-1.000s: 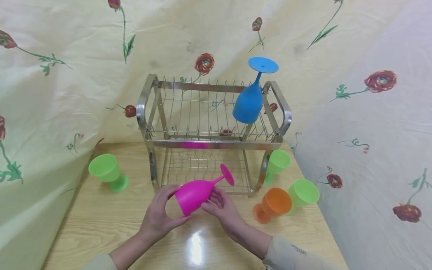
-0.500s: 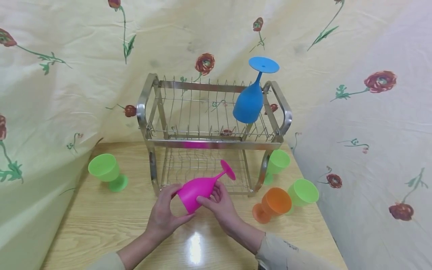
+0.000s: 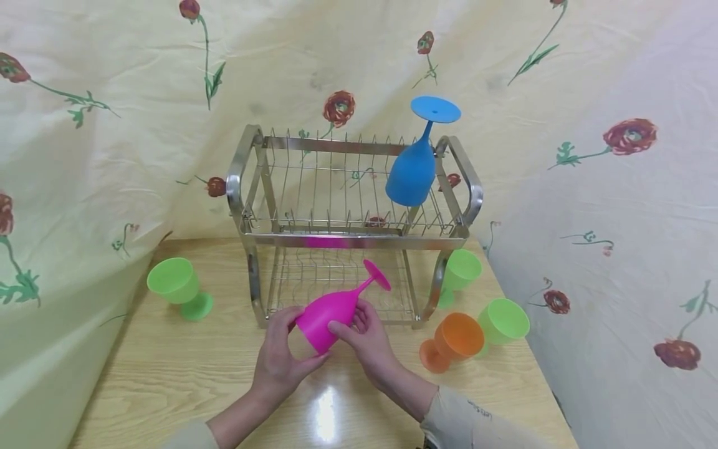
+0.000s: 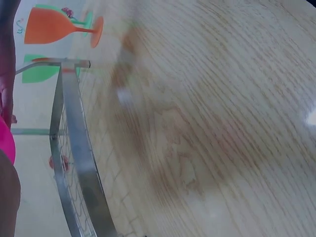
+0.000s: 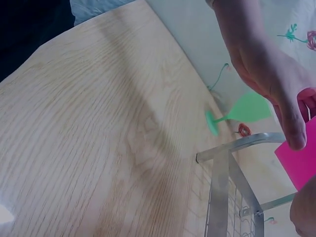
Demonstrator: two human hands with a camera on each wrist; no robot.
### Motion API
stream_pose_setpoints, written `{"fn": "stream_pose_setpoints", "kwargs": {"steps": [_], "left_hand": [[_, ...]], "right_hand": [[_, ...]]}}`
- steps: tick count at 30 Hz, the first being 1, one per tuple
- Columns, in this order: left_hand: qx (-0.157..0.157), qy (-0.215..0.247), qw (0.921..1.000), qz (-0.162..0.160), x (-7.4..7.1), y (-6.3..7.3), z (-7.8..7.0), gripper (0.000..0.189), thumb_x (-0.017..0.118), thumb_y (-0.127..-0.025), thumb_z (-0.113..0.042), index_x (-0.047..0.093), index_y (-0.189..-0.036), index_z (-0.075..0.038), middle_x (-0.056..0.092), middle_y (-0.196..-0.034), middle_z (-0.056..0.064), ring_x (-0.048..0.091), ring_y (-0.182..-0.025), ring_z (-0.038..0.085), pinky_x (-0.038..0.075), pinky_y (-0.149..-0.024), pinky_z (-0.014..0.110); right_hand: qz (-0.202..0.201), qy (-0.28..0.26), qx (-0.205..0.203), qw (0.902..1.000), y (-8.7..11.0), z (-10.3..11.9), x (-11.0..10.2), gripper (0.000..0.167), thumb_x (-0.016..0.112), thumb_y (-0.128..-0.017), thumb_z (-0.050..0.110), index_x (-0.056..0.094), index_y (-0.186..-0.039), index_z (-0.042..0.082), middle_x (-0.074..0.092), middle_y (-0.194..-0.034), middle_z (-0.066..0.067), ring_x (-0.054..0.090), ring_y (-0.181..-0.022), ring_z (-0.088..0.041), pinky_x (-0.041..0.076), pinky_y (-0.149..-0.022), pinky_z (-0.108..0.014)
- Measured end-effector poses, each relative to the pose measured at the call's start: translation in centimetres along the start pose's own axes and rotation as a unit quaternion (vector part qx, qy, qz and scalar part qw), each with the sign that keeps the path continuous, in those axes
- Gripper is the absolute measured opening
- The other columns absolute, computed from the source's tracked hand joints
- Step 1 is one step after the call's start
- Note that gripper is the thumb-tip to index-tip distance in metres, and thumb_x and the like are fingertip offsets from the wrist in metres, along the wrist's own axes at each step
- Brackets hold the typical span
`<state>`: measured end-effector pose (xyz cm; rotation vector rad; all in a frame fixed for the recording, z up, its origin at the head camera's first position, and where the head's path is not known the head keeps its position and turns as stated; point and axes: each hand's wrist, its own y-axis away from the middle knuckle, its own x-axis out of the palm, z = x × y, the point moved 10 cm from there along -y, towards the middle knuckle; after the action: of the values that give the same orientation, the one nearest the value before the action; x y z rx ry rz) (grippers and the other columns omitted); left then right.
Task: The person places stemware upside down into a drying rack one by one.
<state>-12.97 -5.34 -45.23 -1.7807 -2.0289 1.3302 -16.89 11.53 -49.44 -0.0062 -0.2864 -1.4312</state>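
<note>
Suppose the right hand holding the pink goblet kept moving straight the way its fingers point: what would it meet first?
Probably the dish rack: the right hand points up-left past the pink goblet, toward the rack's lower tier. Depth is uncertain from the head view.

Wooden table (image 3: pixel 168 374) (glossy, glare spot); floral cloth backdrop (image 3: pixel 112 156) behind.

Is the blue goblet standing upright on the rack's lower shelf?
No, the blue goblet sits upside down on the top tier of the dish rack, foot in the air.
</note>
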Motion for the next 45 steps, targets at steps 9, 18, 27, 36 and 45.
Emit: {"fn": "stream_pose_setpoints", "kwargs": {"steps": [9, 18, 27, 36, 45], "left_hand": [[-0.01, -0.007, 0.9998, -0.012, 0.6, 0.3, -0.1, 0.099, 0.106, -0.058, -0.011, 0.05, -0.137, 0.009, 0.056, -0.133, 0.022, 0.06, -0.122, 0.033, 0.047, -0.113, 0.019], [0.011, -0.038, 0.9985, -0.038, 0.5, 0.3, -0.8, 0.098, 0.106, -0.057, -0.013, 0.052, -0.136, 0.008, 0.059, -0.131, 0.02, 0.061, -0.12, 0.033, 0.045, -0.115, 0.018], [0.021, -0.052, 0.9979, -0.034, 1.0, 0.3, -0.7, 0.095, 0.101, -0.062, -0.02, 0.051, -0.137, 0.007, 0.059, -0.134, 0.02, 0.061, -0.121, 0.036, 0.041, -0.119, 0.018], [0.024, -0.058, 0.9976, -0.028, 1.1, 0.0, -0.7, 0.098, 0.102, -0.061, -0.023, 0.05, -0.138, 0.007, 0.058, -0.135, 0.021, 0.061, -0.121, 0.036, 0.042, -0.118, 0.018], [0.011, -0.048, 0.9988, 0.005, -0.2, -0.4, -1.3, 0.112, 0.105, -0.056, -0.038, 0.05, -0.143, 0.006, 0.058, -0.141, 0.021, 0.059, -0.128, 0.037, 0.038, -0.12, 0.018]], "right_hand": [[-0.018, -0.006, -0.005, 0.9998, -0.1, 0.1, -0.1, 0.073, 0.079, -0.096, 0.012, 0.04, -0.156, -0.002, 0.053, -0.151, -0.021, 0.052, -0.143, -0.035, 0.048, -0.119, -0.04], [-0.062, -0.004, -0.017, 0.9979, 0.3, 0.6, 0.2, 0.071, 0.08, -0.095, 0.015, 0.042, -0.153, -0.002, 0.055, -0.148, -0.02, 0.055, -0.134, -0.029, 0.051, -0.113, -0.035], [-0.081, -0.002, -0.012, 0.9966, 0.1, 0.4, 0.2, 0.076, 0.08, -0.096, 0.016, 0.037, -0.156, -0.002, 0.051, -0.151, -0.021, 0.052, -0.139, -0.033, 0.05, -0.116, -0.038], [-0.082, 0.006, -0.01, 0.9966, -0.3, 0.4, -0.2, 0.072, 0.08, -0.095, 0.016, 0.041, -0.153, -0.003, 0.053, -0.149, -0.022, 0.053, -0.138, -0.033, 0.05, -0.117, -0.039], [-0.081, 0.01, -0.006, 0.9966, 0.4, 0.9, -1.3, 0.074, 0.081, -0.095, 0.016, 0.041, -0.155, -0.001, 0.053, -0.151, -0.02, 0.052, -0.141, -0.033, 0.049, -0.117, -0.037]]}}
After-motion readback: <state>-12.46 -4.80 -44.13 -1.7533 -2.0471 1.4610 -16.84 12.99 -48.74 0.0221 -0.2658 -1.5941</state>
